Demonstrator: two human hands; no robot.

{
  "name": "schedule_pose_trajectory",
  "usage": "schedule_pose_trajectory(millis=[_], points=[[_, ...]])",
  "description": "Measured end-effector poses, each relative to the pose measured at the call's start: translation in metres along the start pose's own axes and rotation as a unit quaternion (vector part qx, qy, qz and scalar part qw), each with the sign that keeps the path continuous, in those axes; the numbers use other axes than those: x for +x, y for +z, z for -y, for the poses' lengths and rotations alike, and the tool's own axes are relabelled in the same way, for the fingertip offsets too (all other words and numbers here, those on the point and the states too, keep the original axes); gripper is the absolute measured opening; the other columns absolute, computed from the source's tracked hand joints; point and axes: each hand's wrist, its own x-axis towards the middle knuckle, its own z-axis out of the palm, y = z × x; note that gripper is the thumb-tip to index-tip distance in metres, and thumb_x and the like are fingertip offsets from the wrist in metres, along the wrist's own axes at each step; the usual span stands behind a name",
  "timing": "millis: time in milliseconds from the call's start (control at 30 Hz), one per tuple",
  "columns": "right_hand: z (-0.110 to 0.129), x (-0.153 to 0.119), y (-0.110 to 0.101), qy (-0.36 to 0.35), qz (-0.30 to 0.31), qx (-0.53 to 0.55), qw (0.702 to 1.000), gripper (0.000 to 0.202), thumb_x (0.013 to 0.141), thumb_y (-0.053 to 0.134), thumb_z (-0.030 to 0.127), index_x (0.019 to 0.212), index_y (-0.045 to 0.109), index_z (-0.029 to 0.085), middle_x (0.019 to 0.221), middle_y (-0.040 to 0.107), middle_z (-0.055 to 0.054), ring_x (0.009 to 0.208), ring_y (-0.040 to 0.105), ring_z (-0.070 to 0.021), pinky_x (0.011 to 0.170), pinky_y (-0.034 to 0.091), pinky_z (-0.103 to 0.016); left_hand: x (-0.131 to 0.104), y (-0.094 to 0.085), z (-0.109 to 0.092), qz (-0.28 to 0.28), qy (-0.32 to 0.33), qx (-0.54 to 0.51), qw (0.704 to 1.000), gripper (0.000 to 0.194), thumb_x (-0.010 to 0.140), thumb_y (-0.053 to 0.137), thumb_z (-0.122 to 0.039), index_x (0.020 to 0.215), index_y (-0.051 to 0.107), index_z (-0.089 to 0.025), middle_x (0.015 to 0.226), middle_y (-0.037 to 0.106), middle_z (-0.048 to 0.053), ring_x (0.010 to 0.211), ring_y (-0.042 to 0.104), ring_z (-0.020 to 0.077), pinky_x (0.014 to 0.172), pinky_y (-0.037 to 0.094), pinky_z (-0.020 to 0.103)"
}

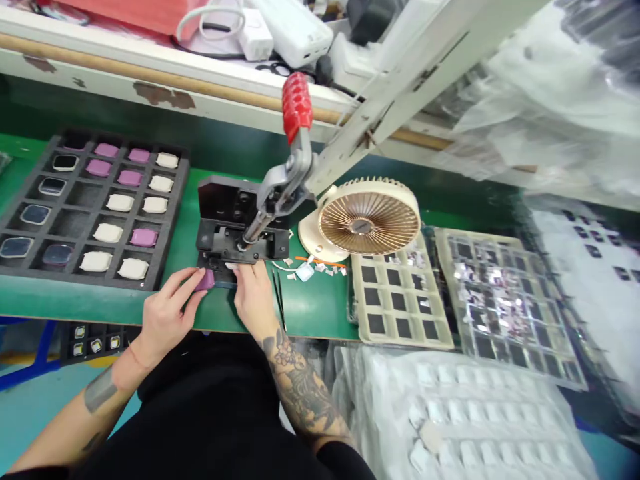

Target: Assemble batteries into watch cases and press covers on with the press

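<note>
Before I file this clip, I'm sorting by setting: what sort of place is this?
Probably an assembly workshop: a red-handled clamp stands on the green bench, a foam tray holds purple and white parts, and a divided box lies to the right.

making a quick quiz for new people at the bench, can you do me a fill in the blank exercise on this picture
1. The small piece held in the left hand is ____ in colour.
2. The upright handle of the clamp has a ____ grip.
3. In the picture, the fan stands to the ____ of the clamp.
4. The worktop has a ____ surface.

Missing words: purple; red; right; green
</note>
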Motion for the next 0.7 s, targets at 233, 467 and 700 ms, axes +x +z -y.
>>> schedule_pose_trajectory(millis=[233, 467, 700], points=[[0.003, -0.055, -0.032, 0.01, -0.065, 0.086, 0.994, 0.058, 0.111, 0.045, 0.011, 0.165, 0.052, 0.03, 0.152, 0.065, -0.015, 0.145, 0.063, -0.0294, 0.122, 0.059, -0.056, 0.047, 0.039, -0.012, 0.122, 0.008, 0.09, 0.988, 0.03, 0.108, 0.061, -0.023, 0.125, 0.085, -0.029, 0.117, 0.081, 0.015, 0.072, 0.076, 0.0217, 0.065, 0.054, 0.032], [-0.008, -0.063, -0.043, -0.011, -0.08, 0.05, 0.995, 0.059, 0.109, 0.052, 0.01, 0.165, 0.054, 0.03, 0.151, 0.068, -0.016, 0.141, 0.067, -0.0311, 0.116, 0.062, -0.058, 0.065, 0.031, -0.023, 0.209, -0.018, 0.059, 0.976, 0.035, 0.103, 0.062, -0.014, 0.129, 0.082, -0.027, 0.113, 0.078, 0.014, 0.079, 0.077, 0.0249, 0.074, 0.058, 0.034], [0.003, -0.044, -0.026, -0.145, -0.033, 0.027, 0.988, 0.066, 0.106, 0.056, 0.01, 0.167, 0.052, 0.034, 0.142, 0.075, -0.014, 0.128, 0.076, -0.0352, 0.101, 0.07, -0.061, 0.026, 0.001, -0.057, 0.094, -0.162, -0.362, 0.913, 0.036, 0.102, 0.075, -0.038, 0.135, 0.079, -0.022, 0.106, 0.083, 0.01, 0.083, 0.076, 0.022, 0.078, 0.064, 0.033]])
